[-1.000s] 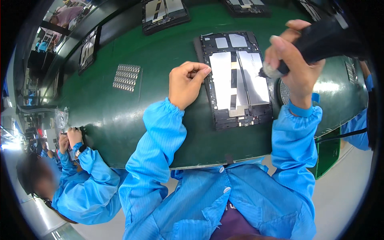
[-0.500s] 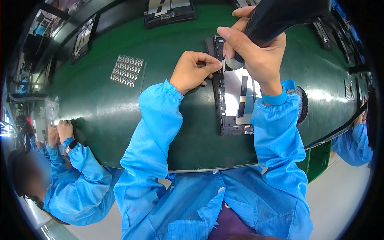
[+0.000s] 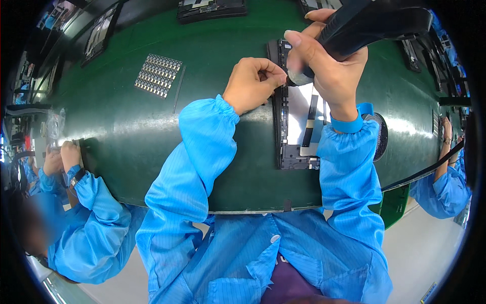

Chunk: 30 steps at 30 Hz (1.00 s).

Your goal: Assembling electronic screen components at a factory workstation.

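Note:
My right hand is wrapped round a thick black handheld power tool, its kind not clear. The tool's rounded grey lower end sits over the left edge of an opened flat device housing, which has a black frame and silvery sheets inside. Beside that end, my left hand has its thumb and forefinger pinched together at the housing's left side. Whatever is between those fingertips is too small or hidden to make out. My right forearm covers the housing's lower right part.
A sheet of small parts in rows lies left on the green tabletop, beside a thin strip. Other housings stand along the far side. A round dark mesh pad is by my right sleeve. Co-workers' hands show at left.
The view has shifted slightly. Both my hands keep nearly the same place at the housing's left edge. At the far right, a co-worker's forearm now reaches up over the table.

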{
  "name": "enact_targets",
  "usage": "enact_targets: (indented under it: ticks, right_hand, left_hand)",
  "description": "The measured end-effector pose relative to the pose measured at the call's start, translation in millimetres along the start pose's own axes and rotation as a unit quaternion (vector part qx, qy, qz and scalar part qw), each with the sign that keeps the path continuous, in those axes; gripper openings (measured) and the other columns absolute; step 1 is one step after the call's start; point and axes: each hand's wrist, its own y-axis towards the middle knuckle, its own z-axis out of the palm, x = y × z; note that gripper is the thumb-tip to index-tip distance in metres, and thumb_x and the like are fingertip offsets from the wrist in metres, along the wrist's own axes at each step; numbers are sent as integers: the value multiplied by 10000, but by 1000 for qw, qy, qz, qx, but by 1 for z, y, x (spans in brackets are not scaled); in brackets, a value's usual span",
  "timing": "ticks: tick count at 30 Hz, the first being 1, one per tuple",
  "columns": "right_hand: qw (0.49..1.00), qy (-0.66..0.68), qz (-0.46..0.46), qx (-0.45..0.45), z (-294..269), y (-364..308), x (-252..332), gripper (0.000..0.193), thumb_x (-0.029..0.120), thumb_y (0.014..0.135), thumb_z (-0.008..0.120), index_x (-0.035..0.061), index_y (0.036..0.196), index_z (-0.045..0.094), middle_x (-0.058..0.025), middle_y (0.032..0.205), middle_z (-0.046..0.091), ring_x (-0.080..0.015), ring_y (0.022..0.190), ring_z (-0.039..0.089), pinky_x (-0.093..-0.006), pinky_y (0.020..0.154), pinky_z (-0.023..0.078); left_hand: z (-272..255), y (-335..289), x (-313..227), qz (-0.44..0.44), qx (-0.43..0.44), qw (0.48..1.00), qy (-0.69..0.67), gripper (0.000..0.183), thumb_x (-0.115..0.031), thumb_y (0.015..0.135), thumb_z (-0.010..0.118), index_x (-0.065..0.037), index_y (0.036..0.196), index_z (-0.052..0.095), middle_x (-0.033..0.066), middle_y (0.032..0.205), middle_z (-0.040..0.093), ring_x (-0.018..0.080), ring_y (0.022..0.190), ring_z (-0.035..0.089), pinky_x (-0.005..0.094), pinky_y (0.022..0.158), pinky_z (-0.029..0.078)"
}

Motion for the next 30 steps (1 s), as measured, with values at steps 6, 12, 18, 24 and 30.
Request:
enact_targets:
  ticks: [6, 12, 18, 24, 30]
  right_hand:
    - [1000, -19, 6, -6, -1, 7, -15, 309, -63, 768, 658, -52, 1031, 497, -73, 641, 583, -142, 511, 565, -288, 516, 489]
    - [995, -48, 67, -52, 4, 0, 1, 309, 121, 817, 676, -32, 1007, 486, -62, 620, 578, -112, 488, 558, -231, 448, 443]
    - [999, -31, -9, -3, -4, -1, -12, 295, -60, 773, 656, -40, 1025, 504, -68, 638, 581, -134, 504, 558, -288, 506, 486]
    - [1000, -12, 0, -10, 2, -1, -17, 285, -69, 769, 655, -33, 1009, 505, -70, 635, 581, -134, 504, 560, -285, 502, 483]
    - [999, -51, 2, -13, 16, -9, -15, 263, -74, 755, 668, -30, 966, 518, -69, 640, 582, -129, 507, 557, -268, 506, 473]
  left_hand:
    - [1, 5, -8, -42, -13, 999, -32, 213, -61, 744, 712, 51, 891, 605, 84, 698, 623, 127, 558, 616, 242, 440, 508]
    - [-1, 2, -7, -50, -23, 998, -29, 212, -69, 751, 708, 64, 879, 603, 89, 703, 627, 134, 551, 619, 243, 435, 504]
    - [1, 2, -12, -63, -16, 998, -15, 95, -48, 790, 648, 9, 848, 598, 44, 702, 606, 86, 558, 580, 189, 440, 469]
    - [-4, 2, -10, -73, -9, 997, -14, 107, -65, 799, 653, 12, 847, 595, 62, 723, 613, 95, 564, 589, 191, 439, 469]
    - [-40, 0, -5, 23, -18, 999, -36, 141, -97, 818, 630, 34, 865, 644, 92, 736, 650, 159, 610, 643, 258, 502, 526]
